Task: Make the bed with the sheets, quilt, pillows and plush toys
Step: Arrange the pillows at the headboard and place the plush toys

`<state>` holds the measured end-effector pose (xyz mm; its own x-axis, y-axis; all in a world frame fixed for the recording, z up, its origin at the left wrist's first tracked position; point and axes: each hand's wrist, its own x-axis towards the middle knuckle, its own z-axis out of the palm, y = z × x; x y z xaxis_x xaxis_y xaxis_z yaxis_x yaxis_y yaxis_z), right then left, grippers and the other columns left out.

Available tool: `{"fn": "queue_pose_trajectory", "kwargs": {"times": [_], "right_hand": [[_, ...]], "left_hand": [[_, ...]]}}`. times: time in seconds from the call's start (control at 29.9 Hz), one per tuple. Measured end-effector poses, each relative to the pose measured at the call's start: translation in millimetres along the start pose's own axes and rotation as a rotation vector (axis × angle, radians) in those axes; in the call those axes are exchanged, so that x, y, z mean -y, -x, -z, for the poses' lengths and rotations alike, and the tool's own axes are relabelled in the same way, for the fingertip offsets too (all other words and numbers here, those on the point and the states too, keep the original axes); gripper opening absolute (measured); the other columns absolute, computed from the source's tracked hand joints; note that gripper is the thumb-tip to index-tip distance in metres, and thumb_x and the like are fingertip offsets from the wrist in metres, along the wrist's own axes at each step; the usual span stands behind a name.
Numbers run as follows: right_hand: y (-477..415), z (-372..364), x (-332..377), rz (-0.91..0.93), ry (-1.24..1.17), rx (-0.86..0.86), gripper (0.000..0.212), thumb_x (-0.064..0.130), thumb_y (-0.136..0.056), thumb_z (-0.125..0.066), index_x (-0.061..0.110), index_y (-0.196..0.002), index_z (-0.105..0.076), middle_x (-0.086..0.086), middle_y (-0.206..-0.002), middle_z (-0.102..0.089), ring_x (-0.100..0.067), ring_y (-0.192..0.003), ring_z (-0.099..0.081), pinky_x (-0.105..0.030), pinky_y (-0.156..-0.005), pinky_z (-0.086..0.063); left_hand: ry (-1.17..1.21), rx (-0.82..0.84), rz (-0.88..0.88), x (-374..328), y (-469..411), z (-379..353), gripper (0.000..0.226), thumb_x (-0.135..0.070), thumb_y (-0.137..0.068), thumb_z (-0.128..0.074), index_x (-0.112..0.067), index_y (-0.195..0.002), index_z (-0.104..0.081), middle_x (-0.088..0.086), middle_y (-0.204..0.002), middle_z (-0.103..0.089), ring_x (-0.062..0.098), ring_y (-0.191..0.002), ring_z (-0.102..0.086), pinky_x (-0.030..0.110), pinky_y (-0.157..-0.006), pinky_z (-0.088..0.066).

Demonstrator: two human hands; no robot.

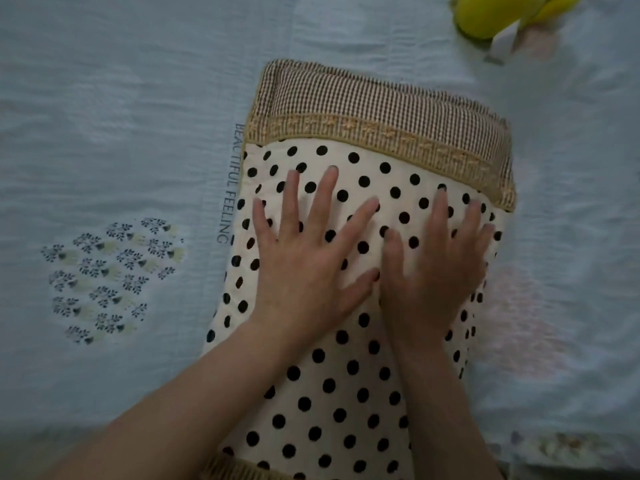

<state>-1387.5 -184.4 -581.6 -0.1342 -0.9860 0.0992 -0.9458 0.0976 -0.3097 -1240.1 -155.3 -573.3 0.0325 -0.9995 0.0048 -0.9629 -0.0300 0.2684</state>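
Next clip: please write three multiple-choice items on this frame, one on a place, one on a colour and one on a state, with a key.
1. Where is the yellow plush toy?
A. top right of the view
B. under the hands
C. bottom left

2. The dots on the dotted bedding piece are:
A. red
B. black
C. green

3. The left hand and right hand are:
A. gripping the gingham border
B. flat on the piece, fingers spread
C. off the bed

Key: 1 A, it lies on the pale blue sheet at the top right edge. 2 B, black on cream. 3 B, both palms rest on it with the fingers straight.
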Motion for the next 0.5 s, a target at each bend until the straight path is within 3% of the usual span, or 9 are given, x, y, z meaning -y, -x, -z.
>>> {"fn": "queue_pose_trajectory", "kwargs": {"times": [0.07, 0.13, 0.2, 0.27, 0.33, 0.37, 0.5], "right_hand": [[-10.5, -2.9, -3.7, -0.012, 0.013, -0.047, 0.066, 0.055, -0.094, -0.04, 0.026, -0.151, -0.025, -0.009, -0.16, -0.018, -0.037, -0.148, -0.009, -0.061, -0.113, -0.019], [-4.2, -20.1, 0.2, -0.013, 0.111, 0.159, 0.067, 0.057, -0.094, -0.038, 0.03, -0.152, -0.022, -0.008, -0.161, -0.015, -0.037, -0.147, -0.008, -0.066, -0.109, -0.022], [-4.2, -30.0, -1.3, -0.003, 0.13, 0.237, 0.068, 0.06, -0.093, -0.036, 0.033, -0.153, -0.021, -0.006, -0.161, -0.014, -0.036, -0.147, -0.009, -0.067, -0.107, -0.024], [-36.2, -15.5, 2.3, 0.021, 0.052, 0.099, 0.068, 0.059, -0.092, -0.04, 0.029, -0.151, -0.027, -0.008, -0.159, -0.02, -0.037, -0.146, -0.015, -0.065, -0.106, -0.027], [-76.6, -2.9, 3.7, 0.007, 0.038, -0.103, 0.069, 0.06, -0.091, -0.042, 0.027, -0.151, -0.028, -0.009, -0.16, -0.02, -0.038, -0.147, -0.013, -0.063, -0.111, -0.023], [-89.2, -1.6, 2.1, -0.001, 0.06, -0.122, 0.069, 0.063, -0.092, -0.039, 0.03, -0.151, -0.026, -0.008, -0.161, -0.018, -0.038, -0.147, -0.009, -0.063, -0.112, -0.018], [-97.8, -57.8, -3.8, -0.043, 0.176, 0.263, 0.066, 0.068, -0.093, -0.017, 0.043, -0.152, -0.007, -0.001, -0.163, -0.001, -0.032, -0.148, 0.009, -0.067, -0.113, -0.003]], "left_hand": [[0.032, -0.025, 0.028, -1.9, -17.7, -5.8, 0.071, -0.064, -0.087, -0.042, -0.04, -0.152, -0.022, 0.004, -0.162, -0.002, 0.036, -0.149, 0.004, 0.07, -0.111, -0.008], [0.016, 0.132, 0.073, -0.6, -23.6, -24.8, 0.07, -0.065, -0.09, -0.037, -0.042, -0.153, -0.016, 0.002, -0.163, -0.001, 0.033, -0.149, 0.004, 0.07, -0.108, -0.015], [0.009, 0.163, 0.101, 0.8, -28.4, -37.0, 0.068, -0.064, -0.091, -0.033, -0.043, -0.152, -0.012, 0.0, -0.164, 0.0, 0.032, -0.149, 0.004, 0.069, -0.108, -0.016], [0.048, 0.021, 0.106, 1.8, -53.3, -21.3, 0.067, -0.062, -0.091, -0.034, -0.044, -0.152, -0.012, 0.001, -0.164, 0.001, 0.033, -0.149, 0.005, 0.07, -0.11, -0.012], [0.064, -0.138, 0.122, 6.0, -94.7, -5.3, 0.068, -0.063, -0.091, -0.033, -0.044, -0.152, -0.011, 0.001, -0.163, 0.003, 0.034, -0.149, 0.008, 0.069, -0.111, -0.006], [0.077, -0.156, 0.144, 7.9, -106.8, -3.8, 0.067, -0.066, -0.092, -0.031, -0.045, -0.152, -0.009, 0.0, -0.163, 0.005, 0.034, -0.148, 0.01, 0.069, -0.111, -0.003], [0.017, 0.167, 0.189, 13.9, -125.5, -52.9, 0.061, -0.07, -0.093, -0.014, -0.052, -0.149, -0.001, -0.006, -0.163, 0.006, 0.03, -0.148, 0.012, 0.07, -0.11, 0.002]]}}
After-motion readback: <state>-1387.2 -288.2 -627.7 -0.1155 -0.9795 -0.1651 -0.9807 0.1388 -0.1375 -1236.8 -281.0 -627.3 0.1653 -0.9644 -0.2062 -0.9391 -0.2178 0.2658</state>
